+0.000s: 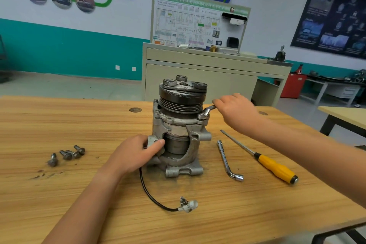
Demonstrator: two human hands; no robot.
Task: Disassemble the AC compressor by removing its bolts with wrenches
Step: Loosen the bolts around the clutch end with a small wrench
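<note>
On table point(59, 194): L hand point(136, 152) grips compressor point(179, 125), R hand point(235, 111) holds wrench point(207, 112); 4 loose bolts point(68, 154).

The grey metal compressor point(181, 130) is stood upright, its black pulley point(182, 101) uppermost. A ring wrench point(207, 112) is seated on a bolt point(201, 116) at the compressor's upper right flange. Several loose bolts point(67, 155) are laid to its left, and an L-shaped socket wrench point(227, 159) is laid flat to its right.
</note>
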